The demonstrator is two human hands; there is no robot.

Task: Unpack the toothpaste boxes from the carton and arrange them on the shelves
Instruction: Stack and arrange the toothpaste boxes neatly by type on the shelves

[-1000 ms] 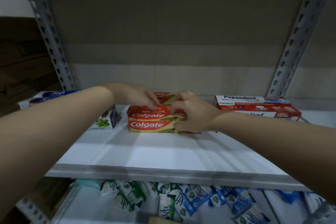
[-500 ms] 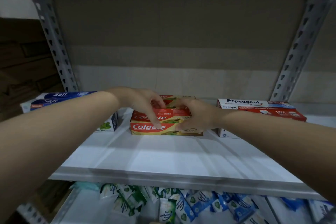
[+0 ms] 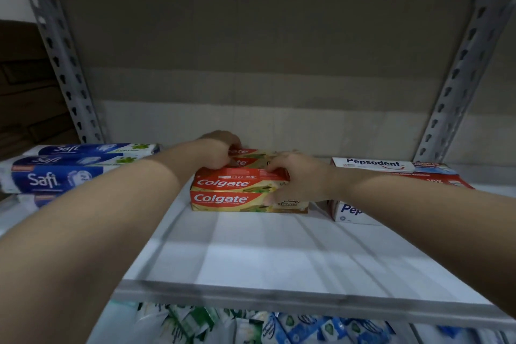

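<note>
I am squaring up the stack of red and yellow Colgate cardboard toothpaste boxes (image 3: 240, 190) in the middle of the white shelf board (image 3: 279, 254), far back near the wall. My left hand (image 3: 220, 152) reaches over the far boxes of the stack, its fingers curled down onto the top of a rear box; whether they truly grip it or only press I cannot tell. My right hand (image 3: 298, 179) is clamped on the right end of the two front boxes, thumb low on the face of the bottom one, fingers (image 3: 275, 167) over the top edge of the upper one.

To do this well, I think I should push both front boxes together so their printed faces sit flush, the upper one directly above the lower. The left hand should hold the rear row steady while the right slides the front pair back until they touch. Light pressure is enough, since thin card dents easily.

The blue and white Safi boxes (image 3: 61, 173) lie stacked to the left and the white and red Pepsodent boxes (image 3: 391, 173) just to the right; I ought to keep a small gap from both.
</note>
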